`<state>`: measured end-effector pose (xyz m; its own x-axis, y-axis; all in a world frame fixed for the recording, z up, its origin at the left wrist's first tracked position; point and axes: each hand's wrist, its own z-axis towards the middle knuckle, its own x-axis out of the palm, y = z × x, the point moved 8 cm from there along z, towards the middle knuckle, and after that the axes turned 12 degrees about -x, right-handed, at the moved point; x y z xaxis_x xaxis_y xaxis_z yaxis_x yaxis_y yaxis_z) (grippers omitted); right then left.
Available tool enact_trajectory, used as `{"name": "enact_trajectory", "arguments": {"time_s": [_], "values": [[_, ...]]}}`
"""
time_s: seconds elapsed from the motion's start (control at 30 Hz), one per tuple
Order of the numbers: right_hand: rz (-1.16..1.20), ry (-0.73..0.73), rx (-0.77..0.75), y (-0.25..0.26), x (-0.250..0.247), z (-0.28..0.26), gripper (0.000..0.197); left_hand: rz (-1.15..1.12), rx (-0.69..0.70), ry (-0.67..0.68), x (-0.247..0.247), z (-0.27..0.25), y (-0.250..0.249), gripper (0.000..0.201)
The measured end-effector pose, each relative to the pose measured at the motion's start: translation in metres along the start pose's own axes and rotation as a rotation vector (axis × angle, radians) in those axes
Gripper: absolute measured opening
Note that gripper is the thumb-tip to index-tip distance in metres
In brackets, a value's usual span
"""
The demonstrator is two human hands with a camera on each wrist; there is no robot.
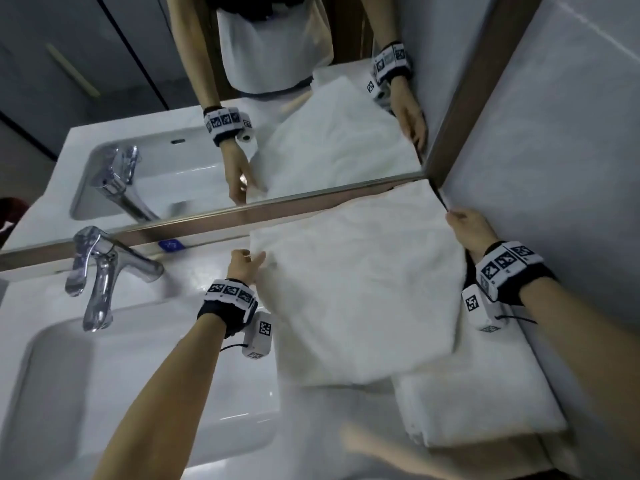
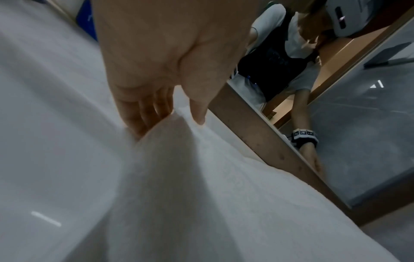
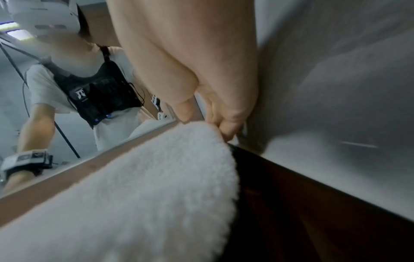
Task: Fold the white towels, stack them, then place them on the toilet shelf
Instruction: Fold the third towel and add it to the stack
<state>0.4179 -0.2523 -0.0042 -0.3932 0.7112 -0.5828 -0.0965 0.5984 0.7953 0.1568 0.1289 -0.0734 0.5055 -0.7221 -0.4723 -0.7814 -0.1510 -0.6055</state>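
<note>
A white towel [image 1: 356, 289] is stretched out over the counter to the right of the sink, its far edge near the mirror frame. My left hand [image 1: 246, 263] pinches its far left corner, thumb above and fingers below, as the left wrist view shows [image 2: 174, 117]. My right hand [image 1: 464, 220] pinches the far right corner close to the wall corner [image 3: 215, 124]. The towel [image 2: 201, 195] sags toward me between the two hands. Under its near edge lies a folded white towel [image 1: 485, 403] on the counter.
A chrome faucet [image 1: 100, 271] stands over the white sink basin [image 1: 104, 393] at the left. A brown-framed mirror [image 1: 207, 216] runs along the back and reflects my arms. A grey tiled wall [image 1: 571, 168] closes the right side.
</note>
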Motion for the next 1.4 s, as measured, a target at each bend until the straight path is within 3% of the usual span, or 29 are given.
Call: {"name": "enact_trajectory", "arguments": {"time_s": [0.1,0.23,0.37,0.47,0.53,0.6,0.73,0.83,0.93,1.07,1.23,1.4], "values": [[0.017,-0.006,0.06,-0.008,-0.003,-0.008,0.022,-0.036,-0.089,0.002,0.003,-0.009,0.017,0.053],[0.084,-0.017,0.1,-0.012,-0.006,-0.031,0.032,-0.113,-0.149,0.174,0.016,-0.04,0.041,0.022],[0.28,-0.011,0.193,-0.021,-0.007,-0.062,0.019,-0.032,0.056,0.221,0.018,-0.066,0.047,0.018],[0.277,0.081,0.254,-0.028,-0.001,-0.078,0.015,0.088,0.189,0.224,0.02,-0.081,0.047,0.025],[0.232,0.148,0.183,-0.024,0.001,-0.086,0.016,0.097,0.242,0.2,0.019,-0.088,0.046,0.026],[0.179,0.169,0.009,-0.011,-0.003,-0.09,0.021,0.046,0.258,0.158,0.012,-0.09,0.042,0.026],[0.238,-0.043,-0.229,0.022,-0.033,-0.091,0.023,-0.029,0.196,0.02,-0.001,-0.08,0.036,0.018],[0.155,-0.054,-0.224,0.024,-0.036,-0.093,0.019,0.07,0.065,-0.053,-0.002,-0.074,0.048,0.031],[0.08,0.04,-0.053,-0.003,-0.027,-0.101,0.042,0.092,-0.056,0.073,0.012,-0.077,0.075,0.046],[0.024,0.031,0.037,-0.027,-0.027,-0.118,0.018,0.059,-0.119,0.259,0.027,-0.103,0.11,0.034],[-0.251,0.077,-0.18,-0.019,-0.022,-0.126,0.014,-0.034,0.021,0.234,0.021,-0.123,0.11,0.02],[0.069,-0.104,-0.366,0.016,-0.048,-0.133,0.014,-0.014,0.061,0.006,-0.005,-0.119,0.092,0.03]]}}
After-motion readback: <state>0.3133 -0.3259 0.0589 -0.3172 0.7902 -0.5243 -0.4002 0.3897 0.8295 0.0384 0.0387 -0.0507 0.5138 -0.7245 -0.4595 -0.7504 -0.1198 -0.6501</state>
